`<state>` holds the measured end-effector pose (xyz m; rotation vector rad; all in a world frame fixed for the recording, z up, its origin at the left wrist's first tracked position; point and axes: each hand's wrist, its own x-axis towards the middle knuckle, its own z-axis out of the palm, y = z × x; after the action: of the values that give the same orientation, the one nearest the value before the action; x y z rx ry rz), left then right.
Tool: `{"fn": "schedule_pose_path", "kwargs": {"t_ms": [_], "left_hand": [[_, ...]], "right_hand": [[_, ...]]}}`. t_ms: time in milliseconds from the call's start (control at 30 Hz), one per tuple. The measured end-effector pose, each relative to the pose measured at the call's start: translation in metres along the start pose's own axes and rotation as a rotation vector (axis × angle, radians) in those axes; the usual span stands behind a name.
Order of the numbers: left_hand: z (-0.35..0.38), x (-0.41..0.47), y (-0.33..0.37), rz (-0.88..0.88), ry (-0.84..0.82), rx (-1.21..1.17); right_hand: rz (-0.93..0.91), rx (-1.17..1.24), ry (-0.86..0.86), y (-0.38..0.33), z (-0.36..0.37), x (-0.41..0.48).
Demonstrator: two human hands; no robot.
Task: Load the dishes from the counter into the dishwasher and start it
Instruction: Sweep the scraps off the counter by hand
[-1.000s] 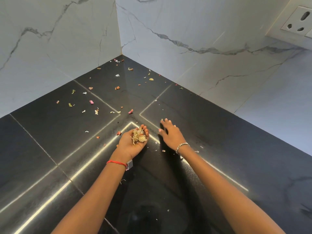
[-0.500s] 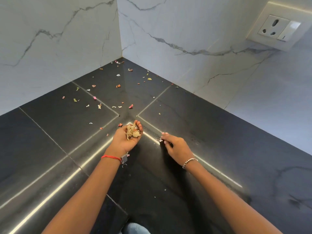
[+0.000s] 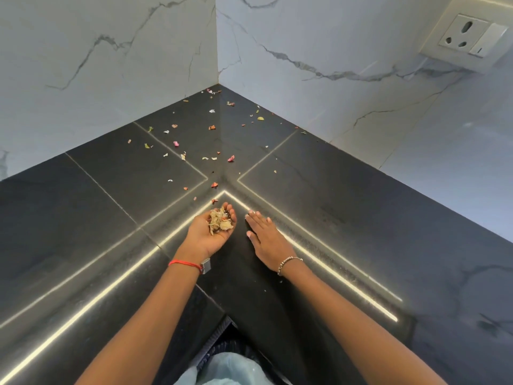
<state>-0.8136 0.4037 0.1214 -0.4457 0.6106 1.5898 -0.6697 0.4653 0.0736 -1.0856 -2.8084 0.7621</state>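
My left hand (image 3: 208, 232) lies palm up on the black corner counter (image 3: 347, 207), cupped around a small pile of pale food scraps (image 3: 220, 221). My right hand (image 3: 268, 238) rests flat, palm down, just to its right, fingers together and pointing toward the corner, almost touching the cupped hand. Loose scraps (image 3: 211, 127), red, pink, green and white, are scattered over the counter from my hands back to the wall corner. No dishes and no dishwasher are in view.
White marble walls (image 3: 111, 65) meet behind the counter. A wall socket with a switch (image 3: 469, 37) sits at the upper right. A bright light strip reflects along the counter's front. The inner counter edge and my light blue clothing (image 3: 227, 370) show at the bottom.
My right hand went from fingers spread, to curled while sweeping toward my left hand, to flat beside it now. The cupped left hand has stayed in place with its scraps.
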Motion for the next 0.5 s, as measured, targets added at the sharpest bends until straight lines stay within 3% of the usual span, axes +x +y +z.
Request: {"fn": "schedule_pose_path", "kwargs": {"t_ms": [333,433,500], "left_hand": [[-0.030,-0.026,-0.012,0.002,0.002,0.013],[-0.043,-0.034,-0.017,-0.025,-0.005,0.006],[-0.051,-0.040,-0.023,-0.044,0.002,0.017]], "right_hand": [[-0.180,0.188,-0.033,0.012,0.001,-0.071],[-0.137,0.377,-0.012,0.013,0.004,-0.090],[-0.026,0.632,0.042,0.010,0.003,-0.099]]}}
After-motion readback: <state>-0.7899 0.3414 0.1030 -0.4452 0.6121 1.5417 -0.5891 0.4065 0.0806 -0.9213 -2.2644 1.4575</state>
